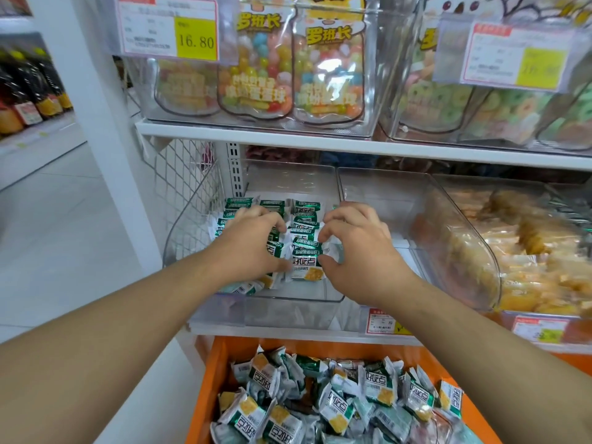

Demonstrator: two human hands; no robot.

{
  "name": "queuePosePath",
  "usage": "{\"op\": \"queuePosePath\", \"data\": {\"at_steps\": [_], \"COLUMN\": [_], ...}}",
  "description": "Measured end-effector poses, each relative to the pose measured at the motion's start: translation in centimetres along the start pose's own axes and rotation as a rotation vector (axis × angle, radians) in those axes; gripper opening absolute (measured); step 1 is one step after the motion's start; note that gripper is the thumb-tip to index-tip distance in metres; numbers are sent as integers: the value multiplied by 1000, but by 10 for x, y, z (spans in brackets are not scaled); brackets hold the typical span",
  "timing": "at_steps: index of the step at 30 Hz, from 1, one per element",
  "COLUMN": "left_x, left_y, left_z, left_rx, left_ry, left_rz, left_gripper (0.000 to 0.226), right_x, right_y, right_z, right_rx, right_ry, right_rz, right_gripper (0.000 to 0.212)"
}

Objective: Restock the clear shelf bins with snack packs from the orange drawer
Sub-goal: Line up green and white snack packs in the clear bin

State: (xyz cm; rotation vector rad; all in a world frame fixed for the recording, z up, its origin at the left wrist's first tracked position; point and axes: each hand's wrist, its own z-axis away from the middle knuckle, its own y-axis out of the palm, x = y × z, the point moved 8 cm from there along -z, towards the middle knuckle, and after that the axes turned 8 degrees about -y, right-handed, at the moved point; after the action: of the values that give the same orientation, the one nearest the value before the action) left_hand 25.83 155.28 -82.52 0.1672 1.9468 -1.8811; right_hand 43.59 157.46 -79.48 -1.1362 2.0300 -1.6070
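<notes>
Both my hands are inside a clear shelf bin (256,298) on the middle shelf. Rows of green-and-white snack packs (304,225) lie in it. My left hand (253,245) rests on the left rows, fingers curled over packs. My right hand (355,248) pinches the right edge of the front packs (304,267) between thumb and fingers. Below the shelf, the orange drawer (209,379) stands pulled out, heaped with several loose packs of the same snack (336,398).
To the right stands an empty clear bin (400,200), then a bin of yellow pastry packs (528,257). The upper shelf holds clear bins of colourful candy bags (256,65) with price tags (169,27). An aisle with bottles (28,97) lies left.
</notes>
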Motion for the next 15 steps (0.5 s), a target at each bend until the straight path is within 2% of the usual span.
{"op": "queuePosePath", "data": {"at_steps": [3,8,11,15], "left_x": [14,27,36,62], "left_y": [-12,-35,-48,-52], "left_z": [17,57,94,128], "left_rx": [-11,-108,-147,-184], "left_ry": [-24,-34,-27,-43], "left_rz": [47,236,350,390], "left_gripper": [53,18,15,20], "right_x": [6,46,73,93], "right_y": [-3,-6,16,59], "right_z": [-3,-16,-30,-46], "right_rx": [44,107,244,410], "right_ry": [-15,-193,-274,-330], "right_rz": [63,174,105,36], "right_gripper": [34,44,51,52]}}
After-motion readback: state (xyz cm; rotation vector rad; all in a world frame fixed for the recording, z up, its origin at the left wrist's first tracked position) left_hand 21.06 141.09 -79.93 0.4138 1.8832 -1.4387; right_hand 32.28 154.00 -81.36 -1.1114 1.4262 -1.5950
